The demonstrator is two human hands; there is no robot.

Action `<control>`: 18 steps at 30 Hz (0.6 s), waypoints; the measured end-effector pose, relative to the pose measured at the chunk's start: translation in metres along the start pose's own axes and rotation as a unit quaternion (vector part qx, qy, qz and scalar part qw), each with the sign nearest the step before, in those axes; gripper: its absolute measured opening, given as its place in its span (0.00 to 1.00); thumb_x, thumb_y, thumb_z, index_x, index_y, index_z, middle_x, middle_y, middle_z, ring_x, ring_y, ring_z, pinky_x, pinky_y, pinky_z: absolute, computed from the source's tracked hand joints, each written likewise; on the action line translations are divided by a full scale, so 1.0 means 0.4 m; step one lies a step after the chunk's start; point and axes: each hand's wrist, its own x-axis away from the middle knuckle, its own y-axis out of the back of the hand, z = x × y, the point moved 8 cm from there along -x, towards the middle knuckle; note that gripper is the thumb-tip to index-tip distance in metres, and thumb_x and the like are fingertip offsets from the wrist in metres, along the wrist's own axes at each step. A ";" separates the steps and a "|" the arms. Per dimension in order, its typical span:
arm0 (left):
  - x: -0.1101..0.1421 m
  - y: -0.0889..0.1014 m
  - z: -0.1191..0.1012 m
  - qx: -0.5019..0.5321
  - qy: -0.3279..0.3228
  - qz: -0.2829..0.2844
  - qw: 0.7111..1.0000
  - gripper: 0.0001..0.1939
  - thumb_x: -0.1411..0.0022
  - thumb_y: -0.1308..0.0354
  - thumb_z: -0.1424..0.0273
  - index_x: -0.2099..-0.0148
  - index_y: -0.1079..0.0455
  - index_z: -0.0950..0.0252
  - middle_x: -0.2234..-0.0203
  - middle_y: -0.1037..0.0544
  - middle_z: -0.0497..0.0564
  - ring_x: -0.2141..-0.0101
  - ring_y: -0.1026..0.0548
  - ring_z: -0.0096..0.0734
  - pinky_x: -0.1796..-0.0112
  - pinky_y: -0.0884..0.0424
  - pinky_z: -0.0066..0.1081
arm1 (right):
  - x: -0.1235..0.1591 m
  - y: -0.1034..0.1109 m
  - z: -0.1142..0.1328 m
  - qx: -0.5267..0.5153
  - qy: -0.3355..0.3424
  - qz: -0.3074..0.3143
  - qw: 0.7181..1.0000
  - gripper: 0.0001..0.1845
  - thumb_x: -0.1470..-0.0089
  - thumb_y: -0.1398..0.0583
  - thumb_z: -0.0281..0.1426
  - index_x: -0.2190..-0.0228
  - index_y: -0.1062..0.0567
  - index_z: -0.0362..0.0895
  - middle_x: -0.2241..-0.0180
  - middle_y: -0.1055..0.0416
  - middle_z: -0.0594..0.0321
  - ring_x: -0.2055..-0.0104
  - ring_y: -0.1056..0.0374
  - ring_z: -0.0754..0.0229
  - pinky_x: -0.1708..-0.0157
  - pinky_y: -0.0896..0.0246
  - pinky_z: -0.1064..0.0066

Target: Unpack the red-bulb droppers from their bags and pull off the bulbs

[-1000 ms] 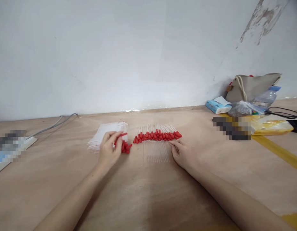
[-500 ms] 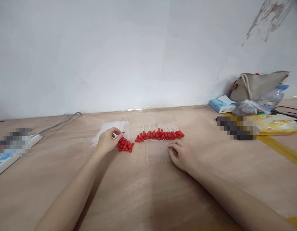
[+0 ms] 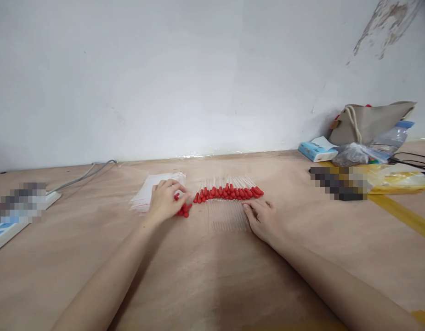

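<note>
My left hand (image 3: 167, 200) is closed in a pinch over a small pile of red rubber bulbs (image 3: 185, 211), partly hiding it. The bulb seen between its fingers half a second ago is now mostly covered by them. My right hand (image 3: 262, 218) rests at the right end of a row of thin clear tubes (image 3: 228, 216), thumb and forefinger pinched at the top of the end tube. Just beyond lie several tubes fitted with red bulbs (image 3: 228, 192), side by side, bulbs facing me.
Behind my left hand is a stack of clear bags (image 3: 141, 195). A power strip (image 3: 26, 223) with a grey cable lies at the left. To the right are a blue tissue pack (image 3: 317, 150), a yellow packet (image 3: 398, 179), a grey bag (image 3: 377, 122) and a partly blurred dark object (image 3: 336, 184).
My left hand has moved right across the bulb pile, its fingers now covering more of it. My right hand has shifted slightly right along the tubes.
</note>
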 end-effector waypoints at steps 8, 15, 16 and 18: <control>-0.041 -0.096 -0.099 -0.043 -0.008 0.061 0.997 0.14 0.46 0.47 0.57 0.73 0.29 0.61 0.67 0.28 0.51 0.61 0.34 0.40 0.62 0.45 0.39 | -0.008 0.005 -0.032 0.004 -0.073 0.019 0.997 0.18 0.43 0.55 0.38 0.73 0.29 0.47 0.71 0.28 0.65 0.65 0.36 0.59 0.53 0.62 0.56; -0.058 -0.108 -0.083 -0.054 0.045 0.070 0.995 0.12 0.47 0.48 0.63 0.76 0.29 0.62 0.69 0.25 0.53 0.62 0.33 0.43 0.62 0.44 0.40 | -0.010 -0.003 -0.046 0.002 -0.092 0.028 0.995 0.19 0.44 0.55 0.40 0.73 0.28 0.47 0.73 0.28 0.66 0.66 0.36 0.60 0.53 0.60 0.59; -0.056 -0.100 -0.079 -0.058 0.062 0.066 0.994 0.11 0.47 0.48 0.64 0.75 0.29 0.62 0.70 0.25 0.53 0.62 0.32 0.44 0.62 0.43 0.40 | -0.010 -0.003 -0.044 0.004 -0.092 0.028 0.995 0.19 0.44 0.55 0.40 0.74 0.28 0.47 0.73 0.28 0.66 0.66 0.36 0.60 0.53 0.59 0.58; -0.048 -0.075 -0.067 -0.062 0.100 0.043 0.992 0.11 0.46 0.50 0.65 0.74 0.29 0.63 0.71 0.24 0.53 0.64 0.31 0.44 0.62 0.43 0.41 | -0.009 0.001 -0.041 0.006 -0.093 0.024 0.995 0.19 0.44 0.54 0.40 0.73 0.28 0.47 0.73 0.28 0.66 0.66 0.36 0.60 0.53 0.59 0.58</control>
